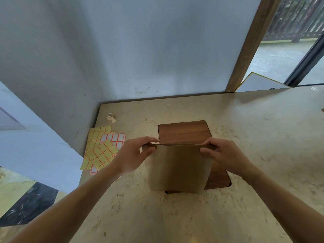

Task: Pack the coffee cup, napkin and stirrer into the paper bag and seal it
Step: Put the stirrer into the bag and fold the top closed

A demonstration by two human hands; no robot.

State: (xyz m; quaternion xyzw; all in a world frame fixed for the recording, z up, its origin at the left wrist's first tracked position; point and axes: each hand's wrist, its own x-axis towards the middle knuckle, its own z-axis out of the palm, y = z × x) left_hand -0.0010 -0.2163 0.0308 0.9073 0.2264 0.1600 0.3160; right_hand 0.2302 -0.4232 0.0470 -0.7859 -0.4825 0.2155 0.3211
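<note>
A brown paper bag [178,169] stands upright on a dark wooden board [184,133] in the middle of the counter. Its top edge is pressed flat into a fold. My left hand [135,153] pinches the left end of that top edge, and my right hand [222,153] pinches the right end. The inside of the bag is hidden; no coffee cup, napkin or stirrer shows anywhere in view.
Sheets of yellow and white sticker labels [103,149] lie at the counter's left edge. A small roll of tape [110,116] sits near the back left corner. A grey wall stands behind, and a wooden post [245,55] rises at the right. The beige counter [175,216] extends toward me.
</note>
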